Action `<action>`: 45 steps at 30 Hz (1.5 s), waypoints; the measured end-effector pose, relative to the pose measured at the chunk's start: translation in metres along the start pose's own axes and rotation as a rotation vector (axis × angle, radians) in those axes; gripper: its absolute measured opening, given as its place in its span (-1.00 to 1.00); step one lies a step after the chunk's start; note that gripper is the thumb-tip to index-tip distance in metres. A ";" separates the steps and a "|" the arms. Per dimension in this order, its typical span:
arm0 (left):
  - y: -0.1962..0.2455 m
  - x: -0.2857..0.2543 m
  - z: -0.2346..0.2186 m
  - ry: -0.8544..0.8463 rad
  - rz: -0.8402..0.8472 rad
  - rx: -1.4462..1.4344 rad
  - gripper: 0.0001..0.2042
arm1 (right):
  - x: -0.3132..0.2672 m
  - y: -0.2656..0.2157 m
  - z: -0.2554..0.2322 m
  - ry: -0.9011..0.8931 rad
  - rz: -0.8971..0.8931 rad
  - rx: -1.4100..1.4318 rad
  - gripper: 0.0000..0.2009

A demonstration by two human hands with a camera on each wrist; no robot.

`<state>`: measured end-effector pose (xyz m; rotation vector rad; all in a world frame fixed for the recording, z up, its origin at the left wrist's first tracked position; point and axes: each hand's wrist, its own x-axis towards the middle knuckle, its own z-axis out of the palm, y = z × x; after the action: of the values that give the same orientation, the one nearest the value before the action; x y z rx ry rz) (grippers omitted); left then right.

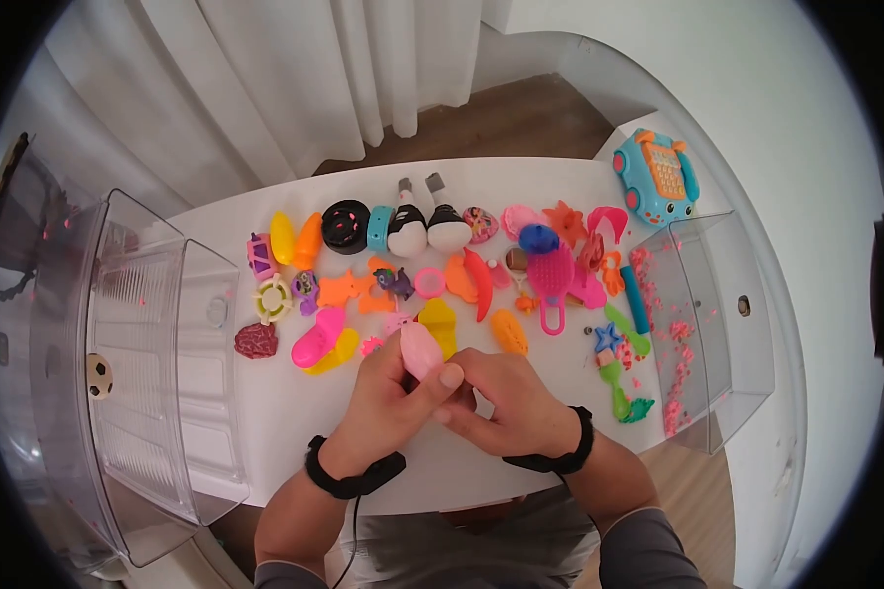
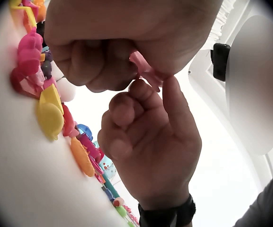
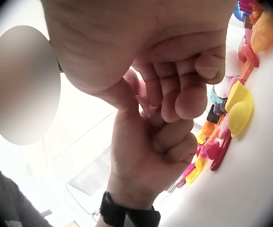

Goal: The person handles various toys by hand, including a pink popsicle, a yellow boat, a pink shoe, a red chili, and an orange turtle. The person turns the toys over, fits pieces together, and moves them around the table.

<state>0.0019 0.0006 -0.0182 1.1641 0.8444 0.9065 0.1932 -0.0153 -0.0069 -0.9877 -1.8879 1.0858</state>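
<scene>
A light pink, rounded toy (image 1: 421,351) is held up above the front middle of the table. The left hand (image 1: 383,402) grips it, fingers curled around its lower part. Thumb and fingertips of the right hand (image 1: 511,404) pinch at its near end, close against the left thumb. In the left wrist view, a thin pink part (image 2: 146,71) shows between the left hand (image 2: 127,38) and the right hand (image 2: 150,127). The right wrist view shows the pink piece (image 3: 145,97) partly hidden by fingers of both hands.
Many colourful toys lie across the white table (image 1: 304,432), among them a yellow piece (image 1: 439,327) just behind the hands and an orange one (image 1: 509,332). Clear bins stand left (image 1: 138,393) and right (image 1: 727,334). A toy phone (image 1: 658,177) sits at the back right.
</scene>
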 end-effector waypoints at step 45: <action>0.007 0.001 -0.013 -0.011 -0.032 -0.269 -0.68 | -0.003 0.018 -0.002 0.185 0.327 0.456 -0.77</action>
<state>-0.0107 0.0076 -0.0143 0.9188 0.7055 0.9545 0.2004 -0.0109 -0.0232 -1.1003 -1.2751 1.4770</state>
